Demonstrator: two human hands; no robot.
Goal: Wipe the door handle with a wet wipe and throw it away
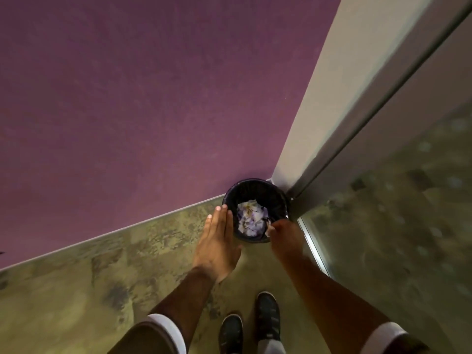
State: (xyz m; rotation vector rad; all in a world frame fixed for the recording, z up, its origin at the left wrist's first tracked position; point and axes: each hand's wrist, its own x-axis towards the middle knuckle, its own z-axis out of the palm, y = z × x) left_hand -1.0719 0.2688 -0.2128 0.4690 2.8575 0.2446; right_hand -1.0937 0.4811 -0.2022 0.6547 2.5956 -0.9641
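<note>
A small black waste bin (256,183) with a dark liner stands on the floor in the corner. Crumpled white and lilac paper (249,217) lies inside it. My right hand (284,237) hangs over the bin's near right rim with the fingers curled down, pinching a small pale scrap of wet wipe (267,233) at the fingertips. My left hand (218,241) is flat with the fingers straight, holds nothing, and sits just left of the bin's rim. No door handle is in view.
A purple wall (153,98) runs behind the bin. A pale door frame (319,98) and a glass panel (396,200) close off the right side. My two dark shoes (267,318) stand on the mottled olive floor (76,290) just behind the bin.
</note>
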